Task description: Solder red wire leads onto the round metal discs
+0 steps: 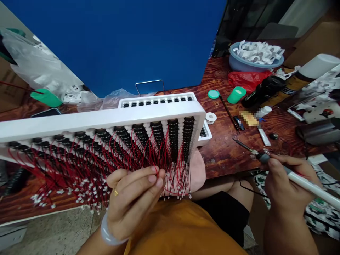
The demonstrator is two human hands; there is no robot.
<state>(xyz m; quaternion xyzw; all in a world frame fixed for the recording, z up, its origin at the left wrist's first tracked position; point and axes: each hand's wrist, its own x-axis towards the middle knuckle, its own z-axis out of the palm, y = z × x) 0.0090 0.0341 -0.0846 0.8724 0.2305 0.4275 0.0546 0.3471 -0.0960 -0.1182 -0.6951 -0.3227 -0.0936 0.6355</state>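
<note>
A white foam tray point(170, 110) stands tilted on its edge, its cells filled with rows of round black parts point(173, 138). Many thin red and black wires point(117, 148) hang from these parts and end in small white connectors point(90, 189). At the tray's lower front, my left hand point(135, 198) pinches a red wire between thumb and fingertips. Off to the right, my right hand point(288, 180) is closed around a soldering iron point(294, 174), whose thin tip points up and left over the wooden table, apart from the wires.
A second white tray point(159, 99) lies behind the tilted one. Blue board point(138, 42) rises at the back. On the right of the table point(220, 156) are a white spool point(211, 118), a green cup point(236, 94), a spray can point(300, 81) and a blue basin point(247, 65) of white pieces.
</note>
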